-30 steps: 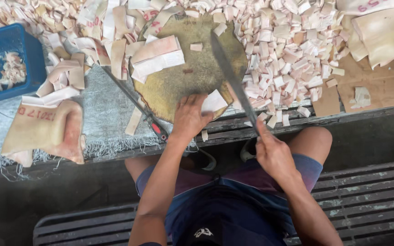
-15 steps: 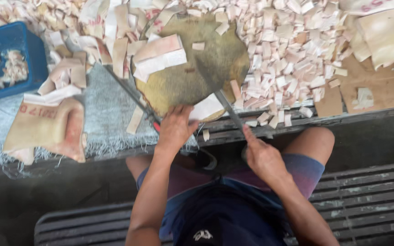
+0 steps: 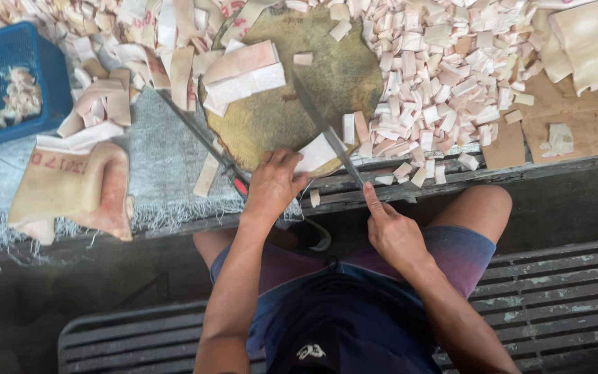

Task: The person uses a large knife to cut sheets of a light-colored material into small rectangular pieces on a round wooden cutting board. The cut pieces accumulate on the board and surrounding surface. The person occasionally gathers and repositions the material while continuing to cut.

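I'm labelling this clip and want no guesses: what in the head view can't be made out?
- Knife handle: hidden inside the right hand.
- White strip: near end covered by left hand.
- Second blade: grip hidden behind the left hand.
- Blue basket: cut off by the left edge; contents too small to identify.
- Pale sheet: cut off at the top right corner.

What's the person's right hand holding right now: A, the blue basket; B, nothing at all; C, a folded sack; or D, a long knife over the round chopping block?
D: the right hand grips the handle of a long knife, whose blade lies across the round chopping block, next to the pale strip that the left hand pins down.
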